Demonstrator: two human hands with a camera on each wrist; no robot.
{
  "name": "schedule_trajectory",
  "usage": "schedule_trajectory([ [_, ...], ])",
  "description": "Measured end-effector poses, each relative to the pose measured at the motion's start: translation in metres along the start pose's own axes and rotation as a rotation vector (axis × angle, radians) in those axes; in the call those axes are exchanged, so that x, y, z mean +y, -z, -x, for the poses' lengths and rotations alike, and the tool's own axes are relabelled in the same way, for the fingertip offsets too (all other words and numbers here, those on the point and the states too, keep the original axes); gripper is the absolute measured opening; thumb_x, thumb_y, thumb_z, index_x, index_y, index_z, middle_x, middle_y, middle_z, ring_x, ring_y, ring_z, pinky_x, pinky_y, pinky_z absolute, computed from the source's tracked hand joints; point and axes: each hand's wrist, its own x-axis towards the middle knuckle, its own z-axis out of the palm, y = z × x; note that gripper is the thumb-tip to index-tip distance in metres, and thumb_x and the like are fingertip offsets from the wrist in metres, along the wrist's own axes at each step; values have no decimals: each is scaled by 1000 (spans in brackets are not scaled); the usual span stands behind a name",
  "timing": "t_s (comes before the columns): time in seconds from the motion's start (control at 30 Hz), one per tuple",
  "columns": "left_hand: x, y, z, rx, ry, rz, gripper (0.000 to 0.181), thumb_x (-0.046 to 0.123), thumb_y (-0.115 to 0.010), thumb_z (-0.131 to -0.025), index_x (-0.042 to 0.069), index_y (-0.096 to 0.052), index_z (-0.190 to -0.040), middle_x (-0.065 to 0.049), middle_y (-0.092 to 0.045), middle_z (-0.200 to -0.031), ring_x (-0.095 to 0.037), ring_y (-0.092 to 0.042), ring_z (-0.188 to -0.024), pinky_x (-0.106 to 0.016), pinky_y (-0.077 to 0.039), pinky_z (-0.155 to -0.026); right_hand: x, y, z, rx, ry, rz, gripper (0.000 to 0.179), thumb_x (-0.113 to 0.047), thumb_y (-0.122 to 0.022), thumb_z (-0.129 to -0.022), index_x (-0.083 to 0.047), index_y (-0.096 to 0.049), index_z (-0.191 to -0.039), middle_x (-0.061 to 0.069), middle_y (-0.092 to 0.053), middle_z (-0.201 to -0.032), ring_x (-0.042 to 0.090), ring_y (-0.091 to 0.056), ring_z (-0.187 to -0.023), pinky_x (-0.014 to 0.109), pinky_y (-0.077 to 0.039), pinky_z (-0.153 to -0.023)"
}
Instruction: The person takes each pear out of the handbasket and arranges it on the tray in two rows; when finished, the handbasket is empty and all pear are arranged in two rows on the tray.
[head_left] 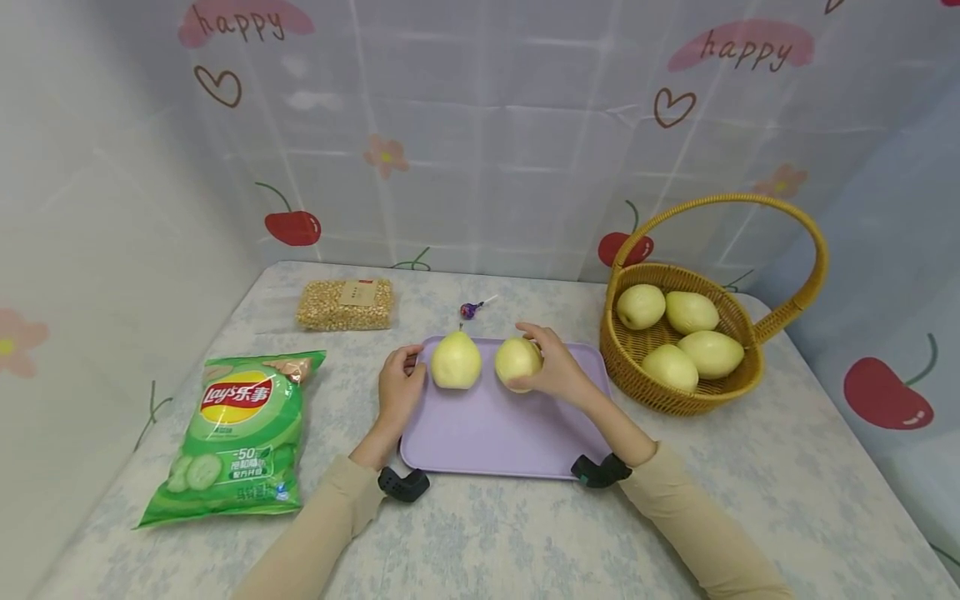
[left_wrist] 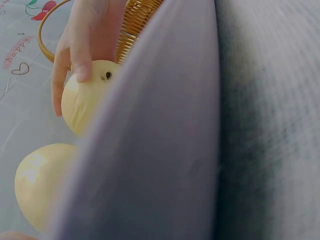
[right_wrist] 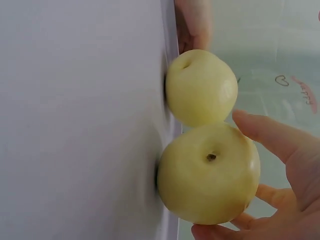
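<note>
A pale yellow pear [head_left: 517,364] sits on the right of a lilac tray [head_left: 495,433], near its back edge. My right hand [head_left: 553,364] grips this pear from its right side, thumb and fingers spread around it; the right wrist view shows the held pear [right_wrist: 210,175] close up, its bottom against the tray. To its left stands a second pear [head_left: 456,362], stem up. At the tray's left rim, my left hand [head_left: 400,387] holds the edge near the back corner, fingers bent. In the left wrist view the tray wall [left_wrist: 165,120] hides most of that hand.
A wicker basket [head_left: 611,350] with a tall handle holds several pears to the tray's right. A green chip bag [head_left: 232,433] lies at left, with a pack of yellow kernels [head_left: 345,305] behind it. A wrapped lollipop [head_left: 468,311] lies behind the tray.
</note>
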Motion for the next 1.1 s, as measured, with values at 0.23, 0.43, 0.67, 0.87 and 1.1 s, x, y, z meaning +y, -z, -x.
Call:
schedule_trajectory([
  [0.23,0,1,1,-2,3,-1,33,6,-52,-86,1,-64,-117,-17,-60,-114,-28,-59,-102,-39,-49,-88,-1,3,-2,-70,-117,-1,82,-18,-78,-77,-3,-35,-145,26,-48,-135,41,-51,-117,54,-47,-94],
  [0.43,0,2,1,-1,3,-13,33,7,-52,-86,2,-64,-117,-17,-61,-114,-28,-60,-101,-38,-49,-87,-2,5,-1,-148,-215,-31,90,-27,-77,-78,-2,-26,-148,26,-48,-136,39,-50,-122,51,-47,-95],
  [0.67,0,2,1,-9,7,-15,33,6,-51,-87,2,-63,-117,-17,-60,-115,-29,-59,-101,-38,-49,-87,1,-4,-3,-88,-285,-87,87,-28,-74,-81,-3,-26,-148,28,-48,-134,38,-51,-118,48,-49,-92],
  [0.87,1,1,1,-4,5,-15,33,6,-51,-86,2,-64,-116,-17,-60,-113,-29,-59,-99,-37,-48,-86,4,-9,-6,-35,-324,-135,85,-28,-74,-81,-5,-27,-148,26,-46,-135,35,-51,-112,42,-48,-86],
  [1.1,1,1,1,-7,10,-12,34,7,-52,-86,3,-64,-117,-16,-60,-112,-27,-59,-98,-35,-48,-85,6,-11,-9,29,-355,-160,84,-28,-72,-81,-3,-27,-147,24,-49,-128,32,-51,-107,37,-47,-83],
])
